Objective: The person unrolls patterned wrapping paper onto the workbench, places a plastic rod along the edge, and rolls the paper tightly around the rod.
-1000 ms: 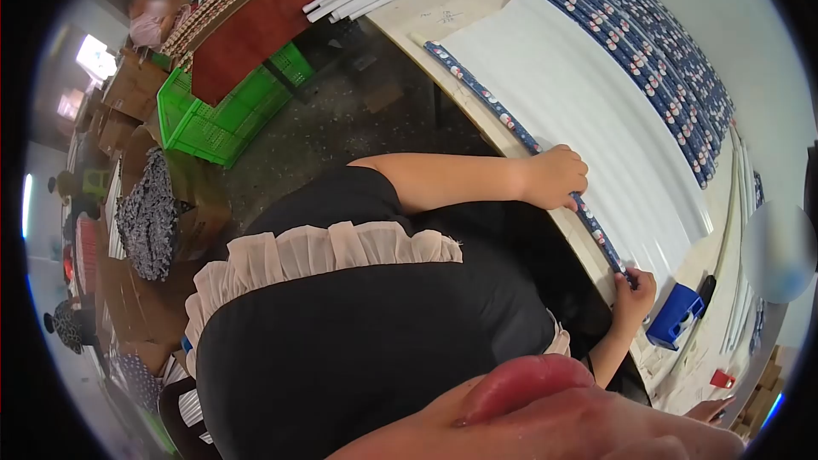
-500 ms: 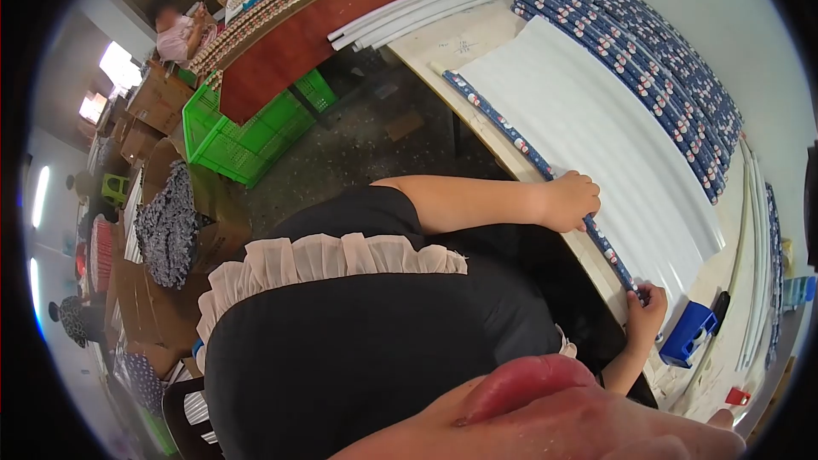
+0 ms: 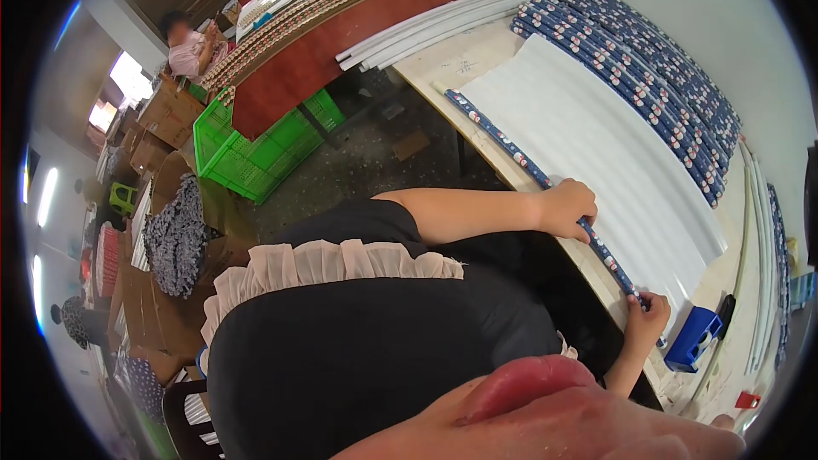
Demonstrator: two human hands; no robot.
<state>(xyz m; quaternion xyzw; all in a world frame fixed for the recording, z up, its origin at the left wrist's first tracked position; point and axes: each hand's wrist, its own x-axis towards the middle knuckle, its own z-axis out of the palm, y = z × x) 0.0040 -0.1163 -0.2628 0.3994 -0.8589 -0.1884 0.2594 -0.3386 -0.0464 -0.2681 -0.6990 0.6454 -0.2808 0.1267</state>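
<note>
A thin dark blue roll with a snowman print [image 3: 504, 141] lies slantwise along the near edge of the table. My left hand [image 3: 567, 209] is wrapped round the roll near its middle. At the roll's lower end, my right hand [image 3: 649, 317] pinches it between thumb and fingers. Beside the roll, a white glossy sheet [image 3: 596, 153] is spread over the table [image 3: 419, 70]. The underside of the sheet and most of my left fingertips are hidden.
Many printed rolls [image 3: 648, 77] lie stacked beyond the sheet. White tubes [image 3: 426, 30] rest at the table's far end. A blue tape dispenser [image 3: 692, 339] and a black-handled tool [image 3: 726, 313] are near my right hand. Green crates [image 3: 256, 153] stand on the floor; a person [image 3: 189, 49] sits behind.
The view has shifted, so the table and background sit lower and further right in the picture. Both hands keep hold of the roll, with little visible movement along it.
</note>
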